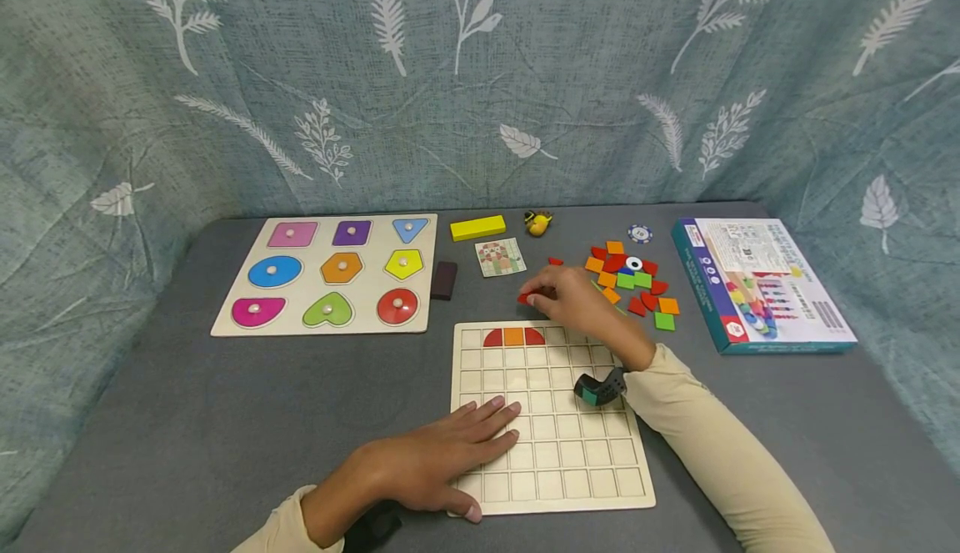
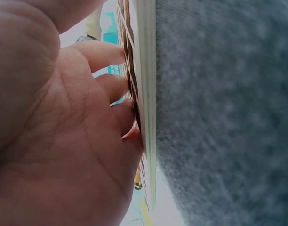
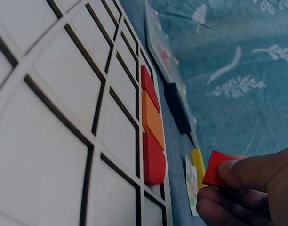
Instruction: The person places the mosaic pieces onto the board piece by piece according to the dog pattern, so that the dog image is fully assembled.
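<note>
My left hand [image 1: 442, 457] lies with spread fingers on the lower left of the wooden grid board [image 1: 555, 453], its thumb at the near edge. In the left wrist view the fingertips press on the board's face. Just beyond the far edge, my right hand [image 1: 573, 299] pinches a red tile [image 3: 213, 168] between thumb and fingers; part of it is covered by the thumb. In the board's far row sit a red quarter-round tile [image 1: 492, 338], an orange square tile [image 1: 513, 336] and another red quarter-round tile [image 1: 534, 336], side by side.
Several loose red, orange and green tiles [image 1: 664, 321] lie right of the right hand. A shape puzzle board [image 1: 292, 286] is at left, a teal box [image 1: 787, 286] at right. Behind are a pattern card [image 1: 500, 258], yellow block [image 1: 477, 228], dark block [image 1: 443, 280], toy bee [image 1: 537, 223] and poker chip [image 1: 640, 234].
</note>
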A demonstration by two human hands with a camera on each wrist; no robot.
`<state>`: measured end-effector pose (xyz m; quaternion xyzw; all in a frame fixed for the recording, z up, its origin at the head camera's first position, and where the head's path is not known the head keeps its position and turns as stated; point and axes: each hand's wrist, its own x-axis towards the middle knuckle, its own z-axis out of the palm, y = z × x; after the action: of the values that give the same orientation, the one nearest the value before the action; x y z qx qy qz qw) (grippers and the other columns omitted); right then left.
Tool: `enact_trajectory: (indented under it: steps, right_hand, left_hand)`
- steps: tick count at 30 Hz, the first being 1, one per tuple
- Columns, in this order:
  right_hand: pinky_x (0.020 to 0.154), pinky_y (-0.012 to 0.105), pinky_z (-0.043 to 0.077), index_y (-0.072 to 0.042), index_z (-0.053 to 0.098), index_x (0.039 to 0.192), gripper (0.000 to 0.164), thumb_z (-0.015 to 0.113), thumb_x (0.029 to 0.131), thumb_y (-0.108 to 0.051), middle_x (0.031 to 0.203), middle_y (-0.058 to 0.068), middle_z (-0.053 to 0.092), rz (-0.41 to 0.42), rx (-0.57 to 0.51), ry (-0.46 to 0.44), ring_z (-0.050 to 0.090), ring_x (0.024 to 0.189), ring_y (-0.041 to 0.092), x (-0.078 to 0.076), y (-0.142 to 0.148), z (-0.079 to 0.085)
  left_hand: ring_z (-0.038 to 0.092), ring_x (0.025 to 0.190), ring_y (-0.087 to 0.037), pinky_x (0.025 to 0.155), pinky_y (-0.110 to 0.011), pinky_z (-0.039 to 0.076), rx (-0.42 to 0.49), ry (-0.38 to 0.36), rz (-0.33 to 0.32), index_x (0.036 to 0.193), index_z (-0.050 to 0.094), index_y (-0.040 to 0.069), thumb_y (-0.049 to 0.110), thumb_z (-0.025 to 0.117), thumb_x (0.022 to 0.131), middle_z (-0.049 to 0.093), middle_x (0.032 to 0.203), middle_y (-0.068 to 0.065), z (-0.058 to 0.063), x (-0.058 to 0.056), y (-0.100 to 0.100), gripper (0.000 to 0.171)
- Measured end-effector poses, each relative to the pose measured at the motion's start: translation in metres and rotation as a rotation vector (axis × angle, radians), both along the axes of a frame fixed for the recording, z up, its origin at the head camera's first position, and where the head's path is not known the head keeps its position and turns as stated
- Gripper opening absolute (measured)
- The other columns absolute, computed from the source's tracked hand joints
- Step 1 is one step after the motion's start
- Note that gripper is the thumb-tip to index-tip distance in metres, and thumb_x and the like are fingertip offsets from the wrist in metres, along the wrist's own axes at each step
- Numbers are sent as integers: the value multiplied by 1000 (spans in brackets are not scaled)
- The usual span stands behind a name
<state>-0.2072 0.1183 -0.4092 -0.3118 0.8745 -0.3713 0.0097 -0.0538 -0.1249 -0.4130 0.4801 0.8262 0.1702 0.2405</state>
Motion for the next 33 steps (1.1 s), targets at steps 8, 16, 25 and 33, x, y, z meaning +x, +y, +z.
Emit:
enact_trajectory:
  steps: [8,16,25,33]
  right_hand:
    - [69,28,52,-1,74,101,13,65,91,-2,96,8,71,43,20,-29,64,80,15,5,-8,1]
    - [70,27,50,-4,75,103,16,65,91,-3,98,6,70,160,85,-26,63,83,14,12,-16,6]
    - [69,25,49,-2,76,100,14,67,89,0,93,5,68,301,60,34,62,81,14,18,-30,4]
    - [74,23,48,-5,76,99,14,67,89,-1,95,3,70,340,127,0,63,87,13,26,-48,5]
  left_hand:
    - [1,148,-23,117,-39,12,-13,6,-6,154,27,7,38,70,88,4,163,-9,2,1,2,85]
    - [1,148,-19,117,-40,11,26,-45,-35,154,24,6,34,69,89,4,163,-6,1,-1,0,84]
    - [6,147,-20,117,-38,12,61,-87,-70,153,26,3,34,67,90,10,162,-6,1,-5,-2,81]
    - [6,147,-19,117,-37,10,66,-93,-72,153,26,2,35,67,90,11,162,-6,1,-7,-3,82]
